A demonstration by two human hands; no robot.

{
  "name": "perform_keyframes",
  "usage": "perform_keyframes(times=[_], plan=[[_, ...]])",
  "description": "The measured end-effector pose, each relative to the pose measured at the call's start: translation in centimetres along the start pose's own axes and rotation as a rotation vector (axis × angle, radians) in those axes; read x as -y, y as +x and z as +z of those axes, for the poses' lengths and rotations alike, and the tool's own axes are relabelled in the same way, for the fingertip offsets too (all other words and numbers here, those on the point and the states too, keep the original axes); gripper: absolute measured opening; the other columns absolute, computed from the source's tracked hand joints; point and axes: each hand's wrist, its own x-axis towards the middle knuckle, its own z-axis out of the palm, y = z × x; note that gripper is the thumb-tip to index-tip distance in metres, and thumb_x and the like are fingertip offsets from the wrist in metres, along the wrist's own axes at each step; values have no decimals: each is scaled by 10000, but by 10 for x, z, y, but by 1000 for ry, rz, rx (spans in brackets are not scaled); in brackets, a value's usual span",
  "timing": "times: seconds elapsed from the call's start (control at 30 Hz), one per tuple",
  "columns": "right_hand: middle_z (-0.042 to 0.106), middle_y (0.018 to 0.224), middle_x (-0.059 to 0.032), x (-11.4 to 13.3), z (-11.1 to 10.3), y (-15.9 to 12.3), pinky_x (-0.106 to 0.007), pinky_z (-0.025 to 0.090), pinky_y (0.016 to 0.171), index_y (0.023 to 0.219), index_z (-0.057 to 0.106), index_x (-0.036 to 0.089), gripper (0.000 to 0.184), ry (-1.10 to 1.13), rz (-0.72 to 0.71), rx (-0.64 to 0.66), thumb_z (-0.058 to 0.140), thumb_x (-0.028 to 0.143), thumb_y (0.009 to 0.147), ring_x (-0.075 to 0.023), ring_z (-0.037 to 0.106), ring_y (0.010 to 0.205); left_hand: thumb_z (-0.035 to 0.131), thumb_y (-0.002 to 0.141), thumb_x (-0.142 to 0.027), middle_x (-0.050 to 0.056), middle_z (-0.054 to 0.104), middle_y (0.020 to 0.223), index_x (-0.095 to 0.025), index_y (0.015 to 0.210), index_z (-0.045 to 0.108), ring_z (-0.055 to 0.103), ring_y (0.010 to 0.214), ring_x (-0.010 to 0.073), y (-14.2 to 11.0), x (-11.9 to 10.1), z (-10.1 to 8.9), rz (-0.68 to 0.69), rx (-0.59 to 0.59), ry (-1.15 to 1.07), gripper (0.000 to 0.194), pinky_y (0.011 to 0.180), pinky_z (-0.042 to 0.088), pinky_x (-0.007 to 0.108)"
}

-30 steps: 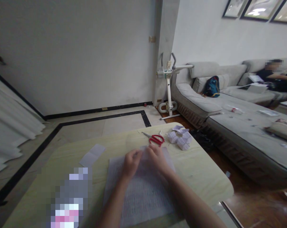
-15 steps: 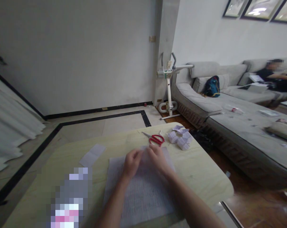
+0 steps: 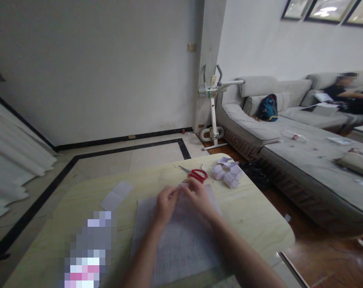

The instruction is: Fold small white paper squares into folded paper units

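My left hand (image 3: pixel 165 204) and my right hand (image 3: pixel 197 195) meet over the far edge of a large white printed sheet (image 3: pixel 181 240) lying on the pale wooden table (image 3: pixel 253 216). Both hands have their fingers pinched together on a small piece of white paper (image 3: pixel 183 186) at the sheet's far edge. Red-handled scissors (image 3: pixel 195 173) lie just beyond my right hand. A cluster of small folded white paper pieces (image 3: pixel 228 173) sits to the right of the scissors.
A loose white slip (image 3: pixel 117 195) lies on the table's left part, near a blurred-out object (image 3: pixel 88 250) at the front left. Right of the table stands a grey sofa (image 3: pixel 304 156) with a blue backpack (image 3: pixel 268 108) and a seated person (image 3: pixel 346 94). An exercise machine (image 3: pixel 213 108) stands by the wall.
My hands have shifted slightly forward, the fingertips closing tighter on the small paper. The view dipped a little; nothing else on the table moved.
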Motion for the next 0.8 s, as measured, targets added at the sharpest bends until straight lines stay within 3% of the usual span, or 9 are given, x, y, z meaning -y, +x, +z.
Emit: perform_keyframes(times=[0.17,0.43,0.6,0.8], plan=[[606,728,-21,-1,-2,1,-248,402,618,758,626,170,122,24,-15,12,570,265,810,-138,523,666,524,841,-320,36,625,739,-160,751,665,579,720,149,0,-2,1,123,1,84,232,656,440,221],[599,650,-17,-4,-4,5,-260,423,591,674,629,173,156,155,112,-4,622,298,767,-149,546,630,495,854,-373,2,615,680,-156,819,647,566,616,130,-3,-3,3,-37,45,7,267,581,428,205],[640,723,-29,-3,-3,6,-271,450,646,739,652,176,117,152,125,23,615,285,760,-158,581,686,506,845,-382,-16,577,613,-156,778,652,512,557,112,-3,-2,2,-28,68,45,277,534,390,193],[600,665,-16,-9,-3,6,-259,434,601,683,609,170,148,248,149,44,622,301,751,-146,552,638,512,839,-383,-9,594,626,-155,751,654,528,586,119,-3,-3,5,-19,77,53,283,557,396,196]])
